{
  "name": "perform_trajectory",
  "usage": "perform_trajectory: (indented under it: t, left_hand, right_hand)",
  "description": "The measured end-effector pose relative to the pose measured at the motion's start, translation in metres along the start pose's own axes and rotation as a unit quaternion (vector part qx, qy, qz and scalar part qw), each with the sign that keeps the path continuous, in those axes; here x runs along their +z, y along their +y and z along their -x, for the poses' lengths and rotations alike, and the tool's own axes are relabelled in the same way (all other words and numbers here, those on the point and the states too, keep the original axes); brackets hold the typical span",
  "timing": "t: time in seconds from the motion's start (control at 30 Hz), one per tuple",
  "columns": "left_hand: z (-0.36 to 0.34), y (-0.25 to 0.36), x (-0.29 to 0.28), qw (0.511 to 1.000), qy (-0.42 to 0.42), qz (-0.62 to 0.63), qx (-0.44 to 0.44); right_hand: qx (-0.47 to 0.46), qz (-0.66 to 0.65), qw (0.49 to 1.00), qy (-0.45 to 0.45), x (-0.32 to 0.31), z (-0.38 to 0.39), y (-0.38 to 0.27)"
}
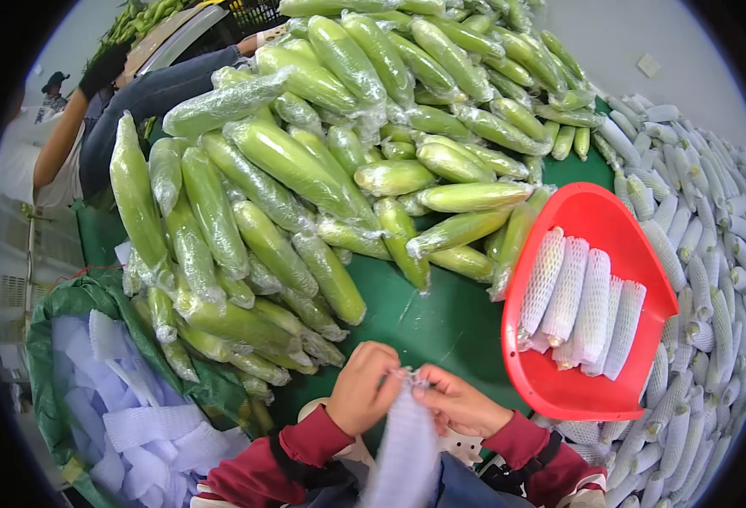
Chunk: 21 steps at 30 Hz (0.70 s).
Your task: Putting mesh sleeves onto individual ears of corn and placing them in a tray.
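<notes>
A white foam net sleeve (402, 449) hangs down in front of my lap, its lower part blurred. My left hand (363, 387) is closed on the top edge of it, the fingertips pinched together. Opposite, my right hand (462, 401) pinches the other side of the same edge between thumb and finger. Whether anything is inside the sleeve I cannot tell. Just beyond my hands lies a big heap of green corn cobs (329, 269), in husk and wrapped in clear film. To my right a red plastic scoop-shaped basket (523, 372) holds several cobs in white net sleeves (594, 305).
At my left a green sack (47, 339) holds loose foam sleeves (148, 427). A large pile of sleeved cobs (699, 296) lies along the right. The green table surface (407, 322) shows between heap and basket. Another person's arm (60, 144) is at the far left.
</notes>
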State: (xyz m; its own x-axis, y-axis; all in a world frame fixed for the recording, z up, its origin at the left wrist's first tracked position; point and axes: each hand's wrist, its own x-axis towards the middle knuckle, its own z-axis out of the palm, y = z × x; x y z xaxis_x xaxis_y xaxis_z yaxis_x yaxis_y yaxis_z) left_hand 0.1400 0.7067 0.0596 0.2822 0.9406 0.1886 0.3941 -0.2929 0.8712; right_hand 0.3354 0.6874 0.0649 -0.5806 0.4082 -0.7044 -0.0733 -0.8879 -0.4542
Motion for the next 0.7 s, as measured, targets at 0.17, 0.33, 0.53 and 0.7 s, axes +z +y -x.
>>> perform_trajectory:
  t: [0.17, 0.33, 0.53, 0.7]
  left_hand:
    - [0.043, -0.045, -0.005, 0.684, -0.077, 0.620, -0.376]
    - [0.057, -0.056, -0.010, 0.712, -0.212, 0.552, -0.379]
    - [0.001, -0.103, -0.009, 0.969, 0.111, -0.100, -0.197]
    - [0.003, -0.087, -0.021, 0.976, 0.049, -0.032, -0.210]
  right_hand:
    - [-0.164, -0.157, 0.974, 0.000, -0.011, -0.053, 0.005]
    - [-0.047, -0.089, 0.987, -0.126, -0.036, -0.079, 0.013]
    - [-0.303, 0.179, 0.931, 0.099, -0.028, -0.171, 0.017]
    - [-0.289, 0.120, 0.950, 0.000, -0.024, -0.182, 0.011]
